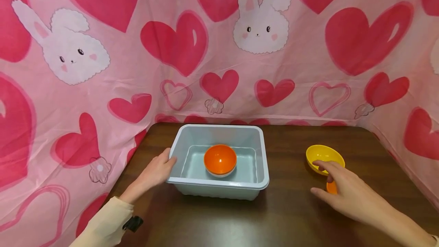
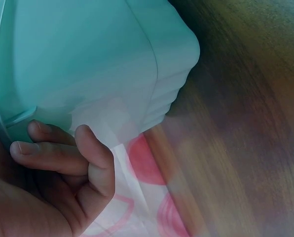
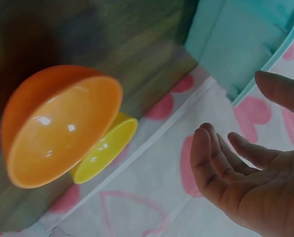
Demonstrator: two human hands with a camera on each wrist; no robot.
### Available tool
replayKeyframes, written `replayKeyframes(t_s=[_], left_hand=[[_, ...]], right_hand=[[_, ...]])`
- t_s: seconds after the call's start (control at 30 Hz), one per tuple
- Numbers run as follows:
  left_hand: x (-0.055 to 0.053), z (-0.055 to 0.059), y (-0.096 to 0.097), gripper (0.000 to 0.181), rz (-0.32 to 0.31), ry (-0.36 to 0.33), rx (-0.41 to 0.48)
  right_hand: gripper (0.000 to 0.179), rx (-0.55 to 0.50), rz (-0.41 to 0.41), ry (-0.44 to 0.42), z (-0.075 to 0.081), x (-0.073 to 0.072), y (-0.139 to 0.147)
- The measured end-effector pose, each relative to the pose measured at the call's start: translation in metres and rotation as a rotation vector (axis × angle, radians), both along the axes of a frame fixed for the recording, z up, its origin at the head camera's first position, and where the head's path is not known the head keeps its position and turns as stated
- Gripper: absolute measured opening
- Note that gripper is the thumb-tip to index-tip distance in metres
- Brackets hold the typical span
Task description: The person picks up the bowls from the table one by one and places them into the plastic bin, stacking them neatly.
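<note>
A pale grey-blue plastic tub (image 1: pixel 219 183) stands on the table, left of middle. My left hand (image 1: pixel 159 169) grips its left rim, thumb over the edge and fingers outside against the wall. Inside the tub an orange bowl (image 1: pixel 220 158) sits with a white edge (image 1: pixel 223 175) showing beneath it. On the right, my right hand (image 1: pixel 353 190) hovers with spread, slightly bent fingers and holds nothing. Below it is another orange bowl (image 3: pixel 63 133), mostly hidden by the hand in the head view. A yellow bowl (image 1: pixel 319 153) stands just behind that one.
The dark wooden table (image 1: pixel 288 216) carries the tub and bowls. A pink cloth (image 1: pixel 219 60) with hearts and rabbits hangs along the back and both sides, close to the table's edges.
</note>
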State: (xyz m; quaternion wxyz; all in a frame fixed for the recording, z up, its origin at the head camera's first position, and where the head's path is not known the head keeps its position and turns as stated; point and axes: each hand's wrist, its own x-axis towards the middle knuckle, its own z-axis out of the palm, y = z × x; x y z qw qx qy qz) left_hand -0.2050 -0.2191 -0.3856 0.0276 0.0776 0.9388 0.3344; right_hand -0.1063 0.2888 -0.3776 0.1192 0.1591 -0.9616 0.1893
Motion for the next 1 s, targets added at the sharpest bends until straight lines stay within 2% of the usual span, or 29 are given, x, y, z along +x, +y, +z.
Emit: replayKeyframes(t_s=[0.13, 0.37, 0.63, 0.9, 1.0], left_hand=[[0.001, -0.003, -0.001, 0.045, 0.004, -0.01, -0.008], [0.0, -0.002, -0.001, 0.046, -0.001, -0.021, 0.006], [0.0, -0.001, -0.001, 0.047, -0.001, -0.031, -0.002], [0.0, -0.002, -0.001, 0.048, -0.002, -0.04, 0.009], [0.0, -0.001, -0.001, 0.048, -0.005, -0.047, 0.018]], right_hand=[[0.079, 0.0, -0.028, 0.003, -0.005, 0.004, 0.013], [0.078, -0.023, -0.126, -0.072, -0.007, 0.008, 0.033], [0.08, 0.019, -0.165, 0.023, -0.024, 0.015, 0.056], [0.112, 0.084, -0.188, -0.107, -0.035, 0.014, 0.072], [0.12, 0.099, -0.186, -0.105, -0.042, 0.013, 0.077]])
